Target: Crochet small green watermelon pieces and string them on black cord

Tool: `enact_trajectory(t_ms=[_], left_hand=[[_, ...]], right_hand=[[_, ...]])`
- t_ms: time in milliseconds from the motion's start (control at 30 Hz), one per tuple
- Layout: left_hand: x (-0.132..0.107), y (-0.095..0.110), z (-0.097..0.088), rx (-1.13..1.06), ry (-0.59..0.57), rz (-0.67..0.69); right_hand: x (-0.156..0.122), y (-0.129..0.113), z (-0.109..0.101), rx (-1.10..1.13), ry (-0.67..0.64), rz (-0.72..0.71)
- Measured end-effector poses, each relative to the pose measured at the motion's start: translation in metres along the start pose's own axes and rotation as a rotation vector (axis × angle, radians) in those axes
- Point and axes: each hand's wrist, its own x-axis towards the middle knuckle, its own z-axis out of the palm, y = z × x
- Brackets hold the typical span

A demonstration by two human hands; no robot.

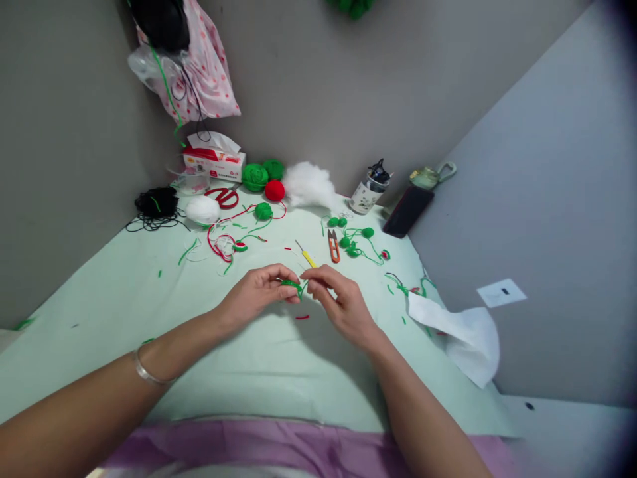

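Note:
Between the thumb and fingers of my left hand point(261, 289) is a small green crocheted piece point(290, 284), partly covered by the fingertips. My right hand point(338, 299) is closed in a pinch just to its right, at a green yarn strand point(303, 289) that runs from the piece. A thin pale line shows by the right fingertips; I cannot tell whether it is a needle. Just beyond the hands lies a yellow-handled crochet hook point(308, 257), partly hidden by the right hand. Orange thread snips point(334, 246) lie farther back. A red yarn scrap point(302, 317) is below the hands.
Along the back stand a tissue box point(215, 162), green yarn balls point(255, 176), a red yarn ball point(275, 190), white stuffing point(309, 185) and a pen cup point(367, 194). Red scissors point(222, 197) lie left; small green crocheted balls point(352, 249), a phone point(408, 210) and white tissue point(462, 338) lie right.

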Motion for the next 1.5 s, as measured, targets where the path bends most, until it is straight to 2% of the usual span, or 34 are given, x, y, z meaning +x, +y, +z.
enact_trajectory(t_ms=[100, 200, 367, 567, 1233, 1500], left_hand=[[-0.001, 0.0, 0.0, 0.009, -0.011, -0.03], [-0.002, 0.001, 0.001, 0.012, -0.024, -0.019], [-0.002, 0.001, 0.001, 0.012, -0.026, 0.001], [-0.003, 0.004, 0.002, 0.023, -0.035, 0.004], [-0.002, 0.002, 0.002, 0.037, -0.065, 0.004], [-0.002, 0.002, 0.0, 0.016, -0.096, 0.008]], right_hand=[[0.0, 0.004, -0.006, 0.097, 0.065, 0.036], [0.001, 0.008, -0.011, 0.129, 0.065, 0.06], [0.002, 0.009, -0.014, -0.018, 0.025, -0.012], [0.003, 0.01, -0.014, -0.175, 0.065, -0.145], [0.002, 0.012, -0.016, -0.27, 0.054, -0.157], [0.002, 0.014, -0.015, -0.185, 0.015, -0.125]])
